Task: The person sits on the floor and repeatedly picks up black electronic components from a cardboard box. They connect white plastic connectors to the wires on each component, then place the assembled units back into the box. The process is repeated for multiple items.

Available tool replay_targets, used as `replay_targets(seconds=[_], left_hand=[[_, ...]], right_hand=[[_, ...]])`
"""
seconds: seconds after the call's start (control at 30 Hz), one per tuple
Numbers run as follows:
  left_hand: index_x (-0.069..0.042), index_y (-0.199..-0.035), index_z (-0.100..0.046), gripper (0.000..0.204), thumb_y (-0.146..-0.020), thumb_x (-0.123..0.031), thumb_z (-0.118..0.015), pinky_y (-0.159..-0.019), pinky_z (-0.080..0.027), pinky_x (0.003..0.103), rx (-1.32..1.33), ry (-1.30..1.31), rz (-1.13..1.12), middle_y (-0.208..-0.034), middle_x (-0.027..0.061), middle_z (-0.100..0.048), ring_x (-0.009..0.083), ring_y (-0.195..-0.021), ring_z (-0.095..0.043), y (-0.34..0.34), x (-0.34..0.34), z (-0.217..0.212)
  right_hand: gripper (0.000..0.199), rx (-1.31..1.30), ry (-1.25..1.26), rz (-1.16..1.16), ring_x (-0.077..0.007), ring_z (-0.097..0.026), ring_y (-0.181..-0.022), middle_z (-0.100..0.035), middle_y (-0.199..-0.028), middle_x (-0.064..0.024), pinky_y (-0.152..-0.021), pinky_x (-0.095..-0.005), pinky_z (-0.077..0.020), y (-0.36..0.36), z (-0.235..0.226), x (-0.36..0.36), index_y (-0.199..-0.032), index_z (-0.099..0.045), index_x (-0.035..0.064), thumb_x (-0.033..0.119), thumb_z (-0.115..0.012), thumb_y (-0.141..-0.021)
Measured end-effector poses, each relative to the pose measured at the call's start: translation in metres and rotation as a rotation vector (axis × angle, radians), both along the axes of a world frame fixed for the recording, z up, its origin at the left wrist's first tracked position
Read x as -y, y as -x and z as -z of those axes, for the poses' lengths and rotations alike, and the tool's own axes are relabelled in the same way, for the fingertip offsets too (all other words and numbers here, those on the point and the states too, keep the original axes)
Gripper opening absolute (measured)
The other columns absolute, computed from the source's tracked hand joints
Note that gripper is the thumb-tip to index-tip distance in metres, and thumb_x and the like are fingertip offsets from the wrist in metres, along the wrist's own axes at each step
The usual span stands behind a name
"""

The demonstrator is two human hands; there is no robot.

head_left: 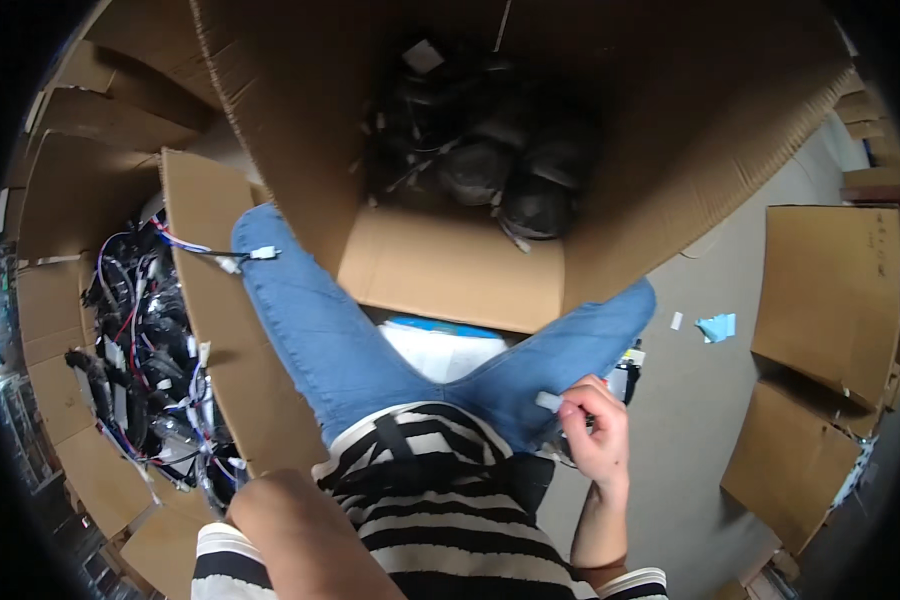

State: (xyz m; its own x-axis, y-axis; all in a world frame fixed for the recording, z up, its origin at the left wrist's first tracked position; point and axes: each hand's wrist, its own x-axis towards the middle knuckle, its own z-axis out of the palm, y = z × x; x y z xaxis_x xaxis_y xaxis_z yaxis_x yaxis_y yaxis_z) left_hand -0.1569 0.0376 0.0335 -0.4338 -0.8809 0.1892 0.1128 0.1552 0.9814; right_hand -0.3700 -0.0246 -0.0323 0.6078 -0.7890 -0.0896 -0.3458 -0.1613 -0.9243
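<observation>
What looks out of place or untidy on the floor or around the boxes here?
Small scraps, one blue paper scrap, lie loose on the grey floor. A wire with a white connector hangs out of the left cardboard box onto the knee. The right hand pinches a small white piece.

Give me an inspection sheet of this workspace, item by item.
Surface: grey floor, person seated.
Job's things: small white piece pinched in right hand; dark part under that hand, unclear.
Clutter: blue scrap, white scrap.
Hands: right hand shut on the piece; left hand hidden, only left arm shows.
Cables: wire bundles in left box; one white connector over its flap.
Surroundings: open front box of dark parts; flat cartons right.
</observation>
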Motion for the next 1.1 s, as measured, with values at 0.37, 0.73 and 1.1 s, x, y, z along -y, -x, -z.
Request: replay_targets(seconds=[0.37, 0.73, 1.1], left_hand=[[0.006, -0.118, -0.034, 0.064, -0.079, -0.045, -0.04, -0.092, -0.028, 0.039, 0.146, 0.037, -0.113, -0.12, 0.0196, -0.036, 0.0323, -0.111, -0.034, -0.023, 0.019, 0.001], [0.006, -0.12, -0.03, 0.07, -0.079, -0.05, -0.035, -0.095, -0.023, 0.04, 1.16, -0.165, -1.042, -0.124, 0.0211, -0.03, 0.033, -0.115, -0.027, -0.188, 0.076, 0.115], [0.007, -0.123, -0.025, 0.075, -0.079, -0.054, -0.03, -0.098, -0.018, 0.041, 1.063, -0.159, -1.091, -0.127, 0.0226, -0.024, 0.0338, -0.119, -0.02, -0.189, 0.066, 0.11]], right_hand=[[0.006, 0.008, -0.016, 0.013, -0.0194, -0.047, -0.057, -0.052, -0.065, -0.0077, -0.051, -0.0271, -0.0372, -0.002, -0.007, -0.006, -0.069, -0.053, -0.001, -0.005, -0.054, -0.066], [0.008, 0.025, -0.001, -0.004, -0.0258, -0.051, -0.064, -0.053, -0.067, -0.01, -0.058, -0.0315, -0.0401, -0.003, 0.001, -0.002, -0.072, -0.053, 0.0, -0.003, -0.055, -0.065], [0.004, 0.121, 0.034, -0.02, -0.0242, -0.051, -0.064, -0.053, -0.068, -0.0082, -0.057, -0.0318, -0.0389, -0.008, 0.013, -0.002, -0.074, -0.052, 0.0026, 0.001, -0.054, -0.071]])
